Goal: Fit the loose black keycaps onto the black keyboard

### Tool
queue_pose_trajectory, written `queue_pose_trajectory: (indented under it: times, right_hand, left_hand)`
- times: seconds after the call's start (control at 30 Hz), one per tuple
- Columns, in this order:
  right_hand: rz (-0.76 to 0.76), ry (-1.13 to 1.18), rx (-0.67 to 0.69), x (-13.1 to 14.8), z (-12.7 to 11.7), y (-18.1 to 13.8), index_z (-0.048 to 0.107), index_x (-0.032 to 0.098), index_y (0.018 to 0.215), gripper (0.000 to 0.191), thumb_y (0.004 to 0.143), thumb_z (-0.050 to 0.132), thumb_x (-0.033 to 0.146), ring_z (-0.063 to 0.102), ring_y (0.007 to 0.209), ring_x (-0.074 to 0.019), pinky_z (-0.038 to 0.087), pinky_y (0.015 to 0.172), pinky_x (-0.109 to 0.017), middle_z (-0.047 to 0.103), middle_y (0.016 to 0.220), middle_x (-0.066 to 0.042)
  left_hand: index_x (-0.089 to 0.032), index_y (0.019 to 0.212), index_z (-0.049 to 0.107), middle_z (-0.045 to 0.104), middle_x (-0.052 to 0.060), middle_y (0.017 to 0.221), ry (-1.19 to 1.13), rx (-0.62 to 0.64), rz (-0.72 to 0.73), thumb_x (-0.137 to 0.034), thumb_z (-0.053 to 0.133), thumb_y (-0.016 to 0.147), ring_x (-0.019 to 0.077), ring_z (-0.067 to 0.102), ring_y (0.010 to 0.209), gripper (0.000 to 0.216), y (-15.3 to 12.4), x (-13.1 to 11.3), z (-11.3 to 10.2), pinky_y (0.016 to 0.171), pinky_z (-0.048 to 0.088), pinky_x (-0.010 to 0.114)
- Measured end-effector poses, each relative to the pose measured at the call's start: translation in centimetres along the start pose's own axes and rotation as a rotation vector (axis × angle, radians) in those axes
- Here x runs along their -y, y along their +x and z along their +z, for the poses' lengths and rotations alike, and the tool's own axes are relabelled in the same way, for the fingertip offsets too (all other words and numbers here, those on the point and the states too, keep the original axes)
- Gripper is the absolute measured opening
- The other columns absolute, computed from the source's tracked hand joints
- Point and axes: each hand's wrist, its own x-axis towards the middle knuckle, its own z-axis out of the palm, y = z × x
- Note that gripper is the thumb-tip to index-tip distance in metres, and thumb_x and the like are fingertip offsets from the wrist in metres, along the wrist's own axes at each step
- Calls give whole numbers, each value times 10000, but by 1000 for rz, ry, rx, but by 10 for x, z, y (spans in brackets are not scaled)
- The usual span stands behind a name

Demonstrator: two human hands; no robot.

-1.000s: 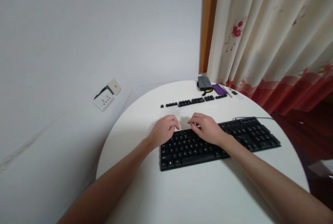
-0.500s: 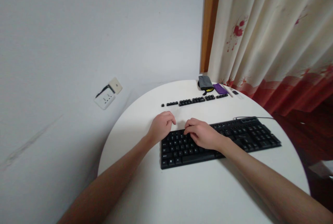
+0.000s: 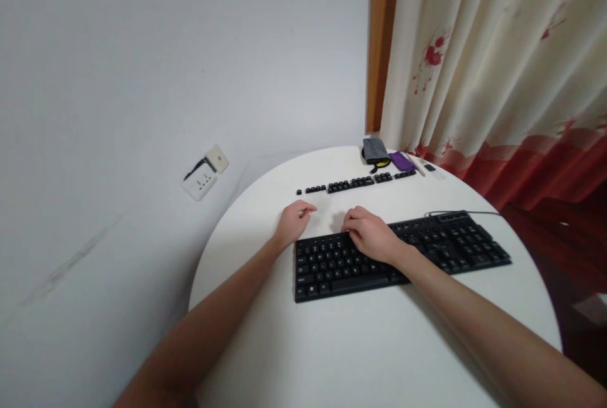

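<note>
A black full-size keyboard lies on the white round table, its top row showing bare of keycaps in places. My right hand is over the keyboard's back edge, left of its middle. Its fingers are curled together, and what they hold, if anything, is hidden. My left hand hovers just beyond the keyboard's back left corner. Thumb and fingers are drawn together there, with a small pale spot between them that I cannot make out. Behind both hands runs a line of loose black keycaps.
At the back of the table are a grey pouch, a purple cloth, a pale stick-like item and a small black piece. A cable leaves the keyboard. The wall with a socket borders the left, a curtain the right.
My right hand has shifted slightly up and right, from the keys to the keyboard's back edge. My left hand has drawn its fingers closer together. The view has tilted slightly.
</note>
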Motion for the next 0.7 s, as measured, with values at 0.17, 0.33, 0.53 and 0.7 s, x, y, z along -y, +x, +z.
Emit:
queue_pose_trajectory:
  times: [0.17, 0.33, 0.53, 0.7]
  right_hand:
    - [100, -2, -59, -11, 5, 0, 701, 156, 866, 261, 825, 492, 7, 526, 997, -203, 445, 904, -326, 629, 950, -75]
    - [117, 15, -84, -13, 8, -1, 700, 155, 870, 262, 827, 487, 10, 527, 998, -194, 443, 906, -311, 623, 946, -69]
    - [119, 24, -82, -12, 6, 0, 698, 153, 869, 262, 827, 490, -1, 524, 992, -192, 442, 906, -310, 623, 946, -70]
    - [118, 23, -75, -12, 6, 2, 697, 151, 869, 244, 840, 500, 10, 524, 996, -196, 439, 914, -318, 626, 952, -74]
  left_hand:
    - [-176, 1108, 699, 664, 81, 1167, -87, -27, 12, -163, 537, 851, 182, 637, 1009, 304, 13, -9, 3, 819, 565, 293]
    - [-186, 1122, 704, 672, 75, 1145, 145, 40, 158, -180, 605, 871, 203, 610, 1074, 270, 45, -18, 15, 1000, 476, 364]
    - [-167, 1060, 732, 665, 85, 1029, 233, 62, 170, -172, 660, 843, 241, 597, 1002, 229, 76, -16, 36, 969, 463, 399]
    - [-159, 1042, 738, 646, 83, 982, 255, 84, 174, -172, 673, 837, 240, 584, 964, 215, 86, -8, 43, 944, 463, 392]
